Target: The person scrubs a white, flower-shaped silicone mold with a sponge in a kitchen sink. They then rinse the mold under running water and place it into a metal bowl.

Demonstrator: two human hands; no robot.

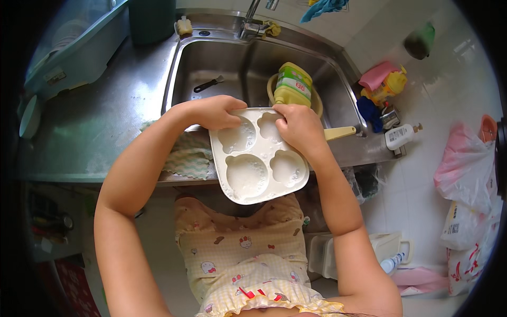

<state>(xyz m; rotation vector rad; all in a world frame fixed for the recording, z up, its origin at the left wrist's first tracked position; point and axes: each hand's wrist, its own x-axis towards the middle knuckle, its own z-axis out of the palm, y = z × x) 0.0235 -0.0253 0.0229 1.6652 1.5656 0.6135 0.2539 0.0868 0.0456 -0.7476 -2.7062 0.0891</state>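
Observation:
A cream-coloured pan [261, 158] with several shaped wells spans the sink's front edge and overhangs the counter. Soapy bubbles and whitish liquid lie in its wells. My left hand [220, 113] grips its far left corner, thumb over the rim into one well. My right hand [299, 125] holds the far right corner, near the pale yellow handle [340, 133], which points right. Beyond the pan, a yellow-green detergent bottle [294, 84] lies tilted on a round basin [318, 104] in the steel sink [214, 59]. A small black-handled brush or scraper [208, 84] rests on the sink's bottom.
A striped cloth [190, 156] lies left of the pan. The faucet [250, 28] stands behind the sink, with a yellow sponge [184, 26] to its left. A white pump bottle [400, 136] is at the right, a blue dish rack [75, 59] at the left, beside a dark bin [152, 20].

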